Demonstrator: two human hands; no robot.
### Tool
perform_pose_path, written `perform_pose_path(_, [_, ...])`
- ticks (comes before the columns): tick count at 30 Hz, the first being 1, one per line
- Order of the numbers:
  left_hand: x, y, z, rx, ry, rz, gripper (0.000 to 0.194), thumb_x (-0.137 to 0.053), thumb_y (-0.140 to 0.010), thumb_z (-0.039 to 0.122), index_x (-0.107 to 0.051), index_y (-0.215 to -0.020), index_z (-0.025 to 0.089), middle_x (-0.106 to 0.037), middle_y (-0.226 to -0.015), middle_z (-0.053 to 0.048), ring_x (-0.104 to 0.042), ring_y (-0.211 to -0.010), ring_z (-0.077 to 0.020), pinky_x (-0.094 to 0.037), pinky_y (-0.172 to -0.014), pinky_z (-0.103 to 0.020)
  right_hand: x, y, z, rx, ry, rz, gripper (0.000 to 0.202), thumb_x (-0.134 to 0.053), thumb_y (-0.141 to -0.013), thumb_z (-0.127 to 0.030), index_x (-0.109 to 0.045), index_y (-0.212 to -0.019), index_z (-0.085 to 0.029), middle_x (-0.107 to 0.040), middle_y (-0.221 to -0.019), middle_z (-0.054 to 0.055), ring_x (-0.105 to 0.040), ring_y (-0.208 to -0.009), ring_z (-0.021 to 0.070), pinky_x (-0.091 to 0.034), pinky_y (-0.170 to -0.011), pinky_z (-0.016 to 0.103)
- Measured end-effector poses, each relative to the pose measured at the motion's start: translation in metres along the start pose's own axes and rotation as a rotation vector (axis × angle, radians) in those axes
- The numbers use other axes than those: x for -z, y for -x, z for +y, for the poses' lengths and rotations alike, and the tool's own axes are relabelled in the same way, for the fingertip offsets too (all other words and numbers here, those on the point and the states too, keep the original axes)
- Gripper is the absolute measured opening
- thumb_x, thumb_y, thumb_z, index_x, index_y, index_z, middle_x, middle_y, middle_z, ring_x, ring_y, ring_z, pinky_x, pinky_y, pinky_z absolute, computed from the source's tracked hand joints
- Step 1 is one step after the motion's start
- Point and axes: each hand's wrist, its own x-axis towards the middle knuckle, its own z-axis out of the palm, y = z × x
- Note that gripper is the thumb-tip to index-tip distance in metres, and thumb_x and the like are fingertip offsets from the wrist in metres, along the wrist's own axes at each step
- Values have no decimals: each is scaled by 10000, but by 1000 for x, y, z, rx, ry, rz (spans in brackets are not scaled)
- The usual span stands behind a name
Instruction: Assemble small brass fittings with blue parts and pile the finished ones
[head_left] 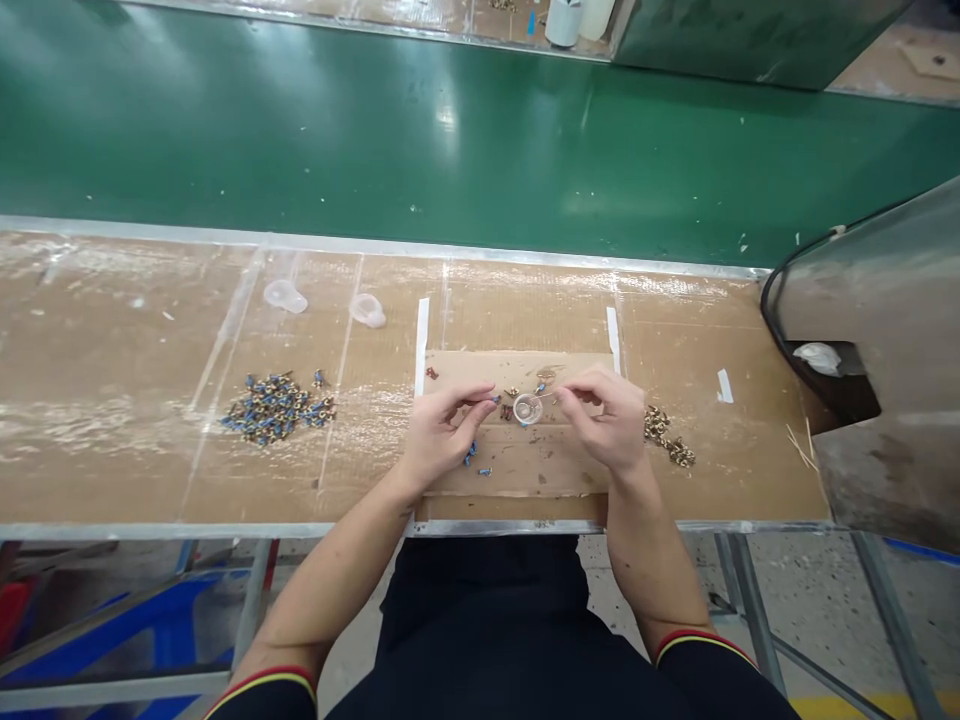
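My left hand (450, 430) pinches a small blue part (496, 399) between thumb and fingertips, left of a small clear cup (527, 408). My right hand (606, 415) is closed on a thin stick (547, 393), whose tip reaches toward the cup's rim. The cup stands on a cardboard sheet (540, 470). Around it lie a few small brass and blue pieces (541, 387) and some reddish-brown ones (506, 411). Below my left hand are several small blue pieces (470, 455). What the cup contains is too small to make out.
A pile of blue-and-brass parts (274, 410) lies to the left, with brass parts (667, 437) right of my right hand. Two translucent plastic cups (367, 310) lie further back. Thin sticks (801, 448) rest near a metal housing (892, 400). Beyond the bench runs a green belt (375, 150).
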Motion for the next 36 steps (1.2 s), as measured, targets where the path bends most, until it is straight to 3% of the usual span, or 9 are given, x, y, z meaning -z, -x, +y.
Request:
perform_pose_path(3, [-5,1,5,-100,-22,-14,149,-724,-927,182,-735,-1075,194,-830,-951,-50,-814,-835,-170,-684,-788,-259,-1,2,-7,-16,-109,166,115,-671,-936,-204,-680,-822,-223,-683,-698,-15,-592,-596,123,-440,-528,268])
perform_pose_path(10, [-10,-1,13,-241,-7,-60,161,-695,-955,162,-709,-1113,189,-816,-910,-44,-800,-798,-146,-666,-738,-223,-7,6,-13,-1,-235,157,82,-692,-921,-170,-693,-864,-230,-704,-734,-12,-619,-636,126,-461,-546,268])
perform_pose_path(29, [-10,-2,14,-271,-4,-63,184,-693,-946,127,-703,-1117,194,-809,-917,-34,-788,-788,-132,-660,-728,-219,-11,5,-15,-8,-219,104,104,-691,-924,-191,-698,-826,-225,-698,-689,-17,-572,-572,114,-444,-512,265])
perform_pose_path(36, [-9,1,11,-204,87,-64,196,-711,-922,104,-725,-1094,197,-822,-938,-52,-803,-838,-162,-672,-753,-252,5,1,-7,-27,-121,174,185,-669,-944,-286,-685,-768,-233,-662,-636,-17,-542,-539,123,-416,-494,281])
